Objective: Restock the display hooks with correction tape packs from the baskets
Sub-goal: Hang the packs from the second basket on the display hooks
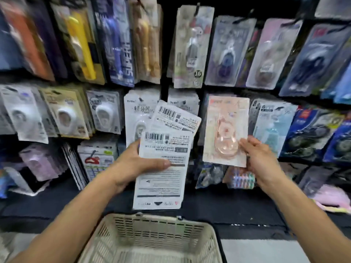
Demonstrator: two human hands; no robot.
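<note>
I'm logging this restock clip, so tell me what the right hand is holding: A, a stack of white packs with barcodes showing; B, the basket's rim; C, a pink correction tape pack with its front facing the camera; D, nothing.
C: the right hand grips the lower right edge of the pink correction tape pack, whose clear blister faces the camera.

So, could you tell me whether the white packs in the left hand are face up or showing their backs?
Backs showing: the white packs gripped by the left hand display barcodes and fine print toward the camera.
</note>
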